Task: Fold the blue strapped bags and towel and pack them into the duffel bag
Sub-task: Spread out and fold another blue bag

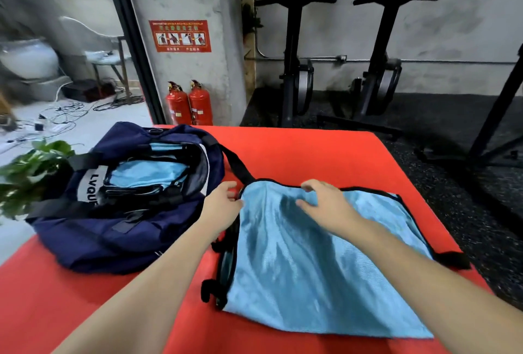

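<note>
Fingers of my left hand (223, 203) curl at the far-left corner of the blue strapped bag (319, 263), seemingly pinching its black edging, while my right hand (325, 200) hovers loosely curled over the far edge, holding nothing I can see. It lies flat on the red mat (311, 149), right of the open duffel bag (119, 229); thin, limp and slick-looking, best taken by the bound corners. Count: one bag out, at least two blue folded pieces already inside the duffel, two fire extinguishers (189, 106) far off.
</note>
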`<state>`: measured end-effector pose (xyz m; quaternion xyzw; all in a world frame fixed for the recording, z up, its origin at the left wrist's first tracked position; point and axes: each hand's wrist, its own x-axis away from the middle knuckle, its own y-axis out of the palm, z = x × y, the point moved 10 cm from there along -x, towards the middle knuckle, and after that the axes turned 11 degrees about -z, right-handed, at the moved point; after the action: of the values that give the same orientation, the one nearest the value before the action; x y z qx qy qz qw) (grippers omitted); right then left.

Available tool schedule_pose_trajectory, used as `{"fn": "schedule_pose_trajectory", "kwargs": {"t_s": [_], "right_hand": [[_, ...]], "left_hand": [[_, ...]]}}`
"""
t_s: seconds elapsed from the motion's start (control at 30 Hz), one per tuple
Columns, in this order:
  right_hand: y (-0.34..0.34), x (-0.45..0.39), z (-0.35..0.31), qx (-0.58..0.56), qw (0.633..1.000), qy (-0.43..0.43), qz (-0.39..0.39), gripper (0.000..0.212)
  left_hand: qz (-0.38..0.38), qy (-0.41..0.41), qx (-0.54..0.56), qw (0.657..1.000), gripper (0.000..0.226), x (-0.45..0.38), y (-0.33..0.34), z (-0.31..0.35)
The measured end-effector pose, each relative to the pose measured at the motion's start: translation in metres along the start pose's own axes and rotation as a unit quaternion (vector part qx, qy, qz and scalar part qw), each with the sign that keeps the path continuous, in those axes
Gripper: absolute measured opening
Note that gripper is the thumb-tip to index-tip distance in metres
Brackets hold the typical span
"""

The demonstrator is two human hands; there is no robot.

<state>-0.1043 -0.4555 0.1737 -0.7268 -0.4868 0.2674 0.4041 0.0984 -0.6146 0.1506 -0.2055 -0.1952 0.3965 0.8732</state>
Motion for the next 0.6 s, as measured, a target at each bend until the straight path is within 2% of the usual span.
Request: {"fn": "schedule_pose_trajectory", "kwargs": {"t_s": [0.13, 0.33, 0.4, 0.47, 0.53, 0.6], "right_hand": [[0.029, -0.052, -0.047, 0.008, 0.999, -0.019, -0.036, 0.054], [0.053, -0.099, -0.055, 0.084, 0.987, 0.048, -0.126, 0.092], [0.046, -0.1, -0.051, 0.111, 0.986, 0.034, -0.119, 0.095], [0.032, -0.092, -0.042, 0.124, 0.988, 0.01, -0.09, 0.086], [0.016, -0.071, -0.028, 0.116, 0.991, -0.02, -0.057, 0.078], [0.004, -0.037, -0.005, 0.139, 0.989, -0.03, -0.045, 0.079]], "left_hand": [[-0.03, -0.02, 0.092, 0.995, 0.058, -0.009, 0.006, -0.009], [-0.057, -0.019, 0.14, 0.988, 0.059, -0.021, 0.008, -0.016], [-0.047, -0.004, 0.083, 0.995, 0.06, -0.019, 0.005, -0.014], [-0.022, 0.029, -0.045, 0.998, 0.056, -0.014, 0.003, -0.001], [0.009, 0.073, -0.169, 0.983, 0.053, -0.005, 0.005, 0.02], [0.029, 0.116, -0.237, 0.964, 0.049, 0.018, 0.016, 0.045]]}}
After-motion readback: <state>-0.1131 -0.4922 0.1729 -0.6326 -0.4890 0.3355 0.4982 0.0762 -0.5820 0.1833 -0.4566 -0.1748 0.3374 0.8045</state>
